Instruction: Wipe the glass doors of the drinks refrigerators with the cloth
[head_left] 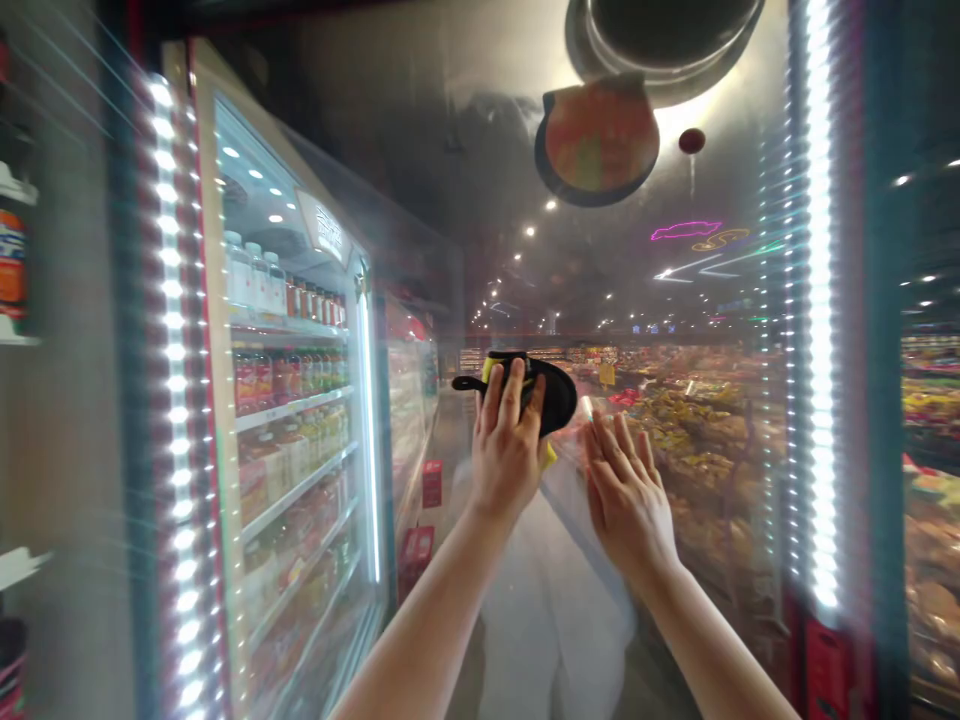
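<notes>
My left hand (506, 445) lies over a black-and-yellow pad (559, 398), which has a rounded black end and a small loop at its left. The fingers are bent across the pad's top and grip it; its underside is hidden. To the right, my right hand (628, 495) is open, with fingers stretched out and nothing held. Both hands are raised in front of a shiny panel (450, 230) that mirrors shop lights and shelves. Whether the right palm touches the panel I cannot tell.
LED strips run down the left (174, 380) and right (821, 300) of the panel. A lit drinks cooler (296, 420) with several shelves of bottles shows at left. Round stickers (598, 140) are on the panel's top. An orange bottle (11, 265) is at the far left edge.
</notes>
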